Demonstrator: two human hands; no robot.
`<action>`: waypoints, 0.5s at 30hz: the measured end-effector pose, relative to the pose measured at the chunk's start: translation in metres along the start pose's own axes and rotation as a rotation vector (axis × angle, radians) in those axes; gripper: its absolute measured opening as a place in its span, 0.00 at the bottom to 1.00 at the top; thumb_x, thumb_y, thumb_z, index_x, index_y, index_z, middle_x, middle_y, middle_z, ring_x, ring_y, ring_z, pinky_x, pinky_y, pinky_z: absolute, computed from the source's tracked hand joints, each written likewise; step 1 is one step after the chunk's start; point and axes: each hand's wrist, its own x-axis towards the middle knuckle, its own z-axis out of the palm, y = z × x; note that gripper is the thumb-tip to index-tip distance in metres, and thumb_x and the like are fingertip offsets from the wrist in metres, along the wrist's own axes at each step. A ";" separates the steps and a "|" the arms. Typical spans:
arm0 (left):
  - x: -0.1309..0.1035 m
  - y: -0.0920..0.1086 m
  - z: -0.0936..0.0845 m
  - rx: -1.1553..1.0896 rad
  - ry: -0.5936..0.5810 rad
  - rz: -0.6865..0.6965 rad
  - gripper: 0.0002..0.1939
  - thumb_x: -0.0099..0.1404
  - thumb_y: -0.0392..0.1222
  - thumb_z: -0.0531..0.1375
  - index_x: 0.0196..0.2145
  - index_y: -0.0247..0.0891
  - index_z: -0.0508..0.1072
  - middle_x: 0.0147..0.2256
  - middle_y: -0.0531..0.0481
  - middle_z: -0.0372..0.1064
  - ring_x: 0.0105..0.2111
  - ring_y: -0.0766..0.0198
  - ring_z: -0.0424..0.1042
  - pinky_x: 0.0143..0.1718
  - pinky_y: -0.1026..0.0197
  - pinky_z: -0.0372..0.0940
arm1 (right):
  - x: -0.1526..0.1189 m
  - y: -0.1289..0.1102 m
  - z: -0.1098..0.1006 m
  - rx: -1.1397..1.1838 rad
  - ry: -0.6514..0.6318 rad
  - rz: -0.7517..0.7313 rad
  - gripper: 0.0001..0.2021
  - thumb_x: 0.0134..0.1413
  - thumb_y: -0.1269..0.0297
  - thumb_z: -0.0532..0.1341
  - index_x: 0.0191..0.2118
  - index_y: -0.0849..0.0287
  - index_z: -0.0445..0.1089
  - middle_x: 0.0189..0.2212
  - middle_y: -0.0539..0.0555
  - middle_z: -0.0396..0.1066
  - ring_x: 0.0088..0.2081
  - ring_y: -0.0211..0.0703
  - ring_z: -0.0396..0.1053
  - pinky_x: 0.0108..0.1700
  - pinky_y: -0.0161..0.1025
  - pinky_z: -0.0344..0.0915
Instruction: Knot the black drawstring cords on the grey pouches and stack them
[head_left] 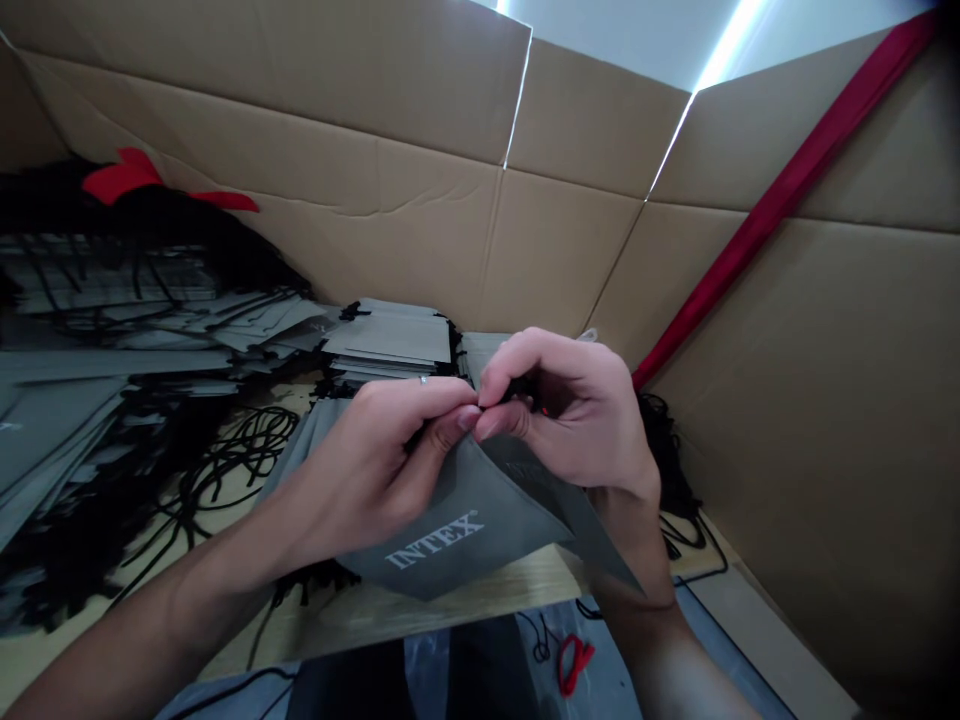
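A grey fabric bag (480,510) printed INTEX hangs tilted from my fingertips, its lower part spreading over the table edge. My left hand (405,450), a ring on one finger, is closed in a pinch on the bag's upper edge. Fingertip to fingertip with it, my right hand (570,410) is also pinched shut at that edge. Something dark, with a small spot of red, shows inside the curled right fingers; most of it is hidden, so I cannot tell its kind.
Behind my hands stands a stack of grey bags (390,340) with black cords. More bags (52,420) are heaped at the left, beside loose black cords (240,450). Cardboard walls (420,250) enclose the wooden table (510,585). A red loop (574,665) lies below, near my lap.
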 end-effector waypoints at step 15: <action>-0.007 -0.004 0.001 -0.137 0.142 0.085 0.17 0.86 0.40 0.58 0.35 0.41 0.73 0.28 0.55 0.68 0.26 0.67 0.64 0.29 0.60 0.60 | -0.004 -0.008 0.015 0.427 0.138 0.199 0.16 0.56 0.53 0.85 0.39 0.54 0.82 0.30 0.50 0.78 0.28 0.40 0.73 0.31 0.37 0.71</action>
